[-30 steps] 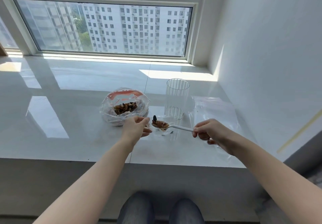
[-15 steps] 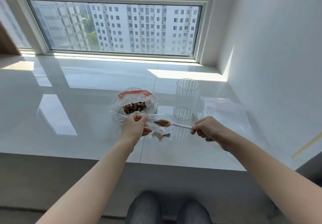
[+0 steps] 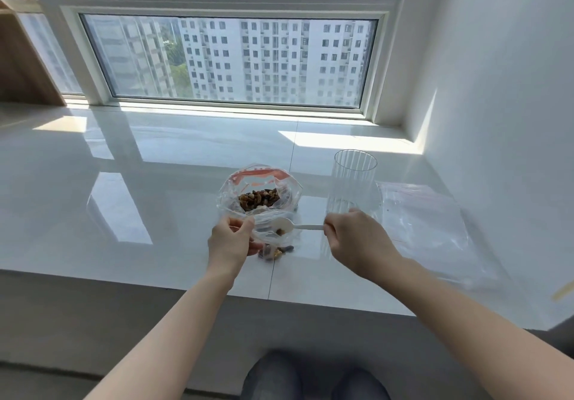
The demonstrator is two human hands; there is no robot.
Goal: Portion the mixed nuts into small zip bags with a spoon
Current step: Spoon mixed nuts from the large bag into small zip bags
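- just one cam, head-mounted, wide-angle, so no second view to overlap with
- looks forward and down over a glossy white sill (image 3: 155, 213), window (image 3: 230, 60) straight ahead
- pretty close in: forearms reach from the bottom edge, knees (image 3: 313, 378) showing below

Glossy white sill (image 3: 155, 213) with nut bag (image 3: 259, 193), glass (image 3: 354, 185), flat zip bags (image 3: 428, 228).

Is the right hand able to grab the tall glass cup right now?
Probably not yet. The ribbed glass cup stands just behind the right hand with nothing between them, but that hand grips the white spoon, whose bowl sits in the small zip bag.
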